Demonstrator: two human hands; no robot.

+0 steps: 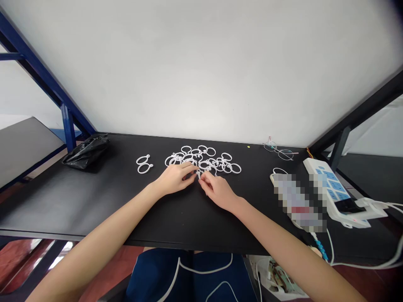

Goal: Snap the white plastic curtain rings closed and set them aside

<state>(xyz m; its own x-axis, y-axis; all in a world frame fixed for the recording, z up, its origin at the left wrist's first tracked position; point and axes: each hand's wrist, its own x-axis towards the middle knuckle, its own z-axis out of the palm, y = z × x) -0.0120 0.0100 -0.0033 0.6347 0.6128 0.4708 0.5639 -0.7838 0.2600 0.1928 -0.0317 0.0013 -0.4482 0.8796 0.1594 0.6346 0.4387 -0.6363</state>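
Note:
A heap of several white plastic rings (206, 159) lies on the black table (94, 197) near the wall. My left hand (174, 178) and my right hand (217, 191) meet at the near edge of the heap, fingertips pinched together on one small white ring (199, 173). Two linked white rings (144, 164) lie apart to the left of the heap.
A crumpled black plastic bag (85, 152) sits at the table's far left. Eyeglasses (280, 152) lie by the wall on the right. A white power strip (336, 195) with cables and a blurred-out object (297, 201) occupy the right side. Blue and black frame posts flank the table.

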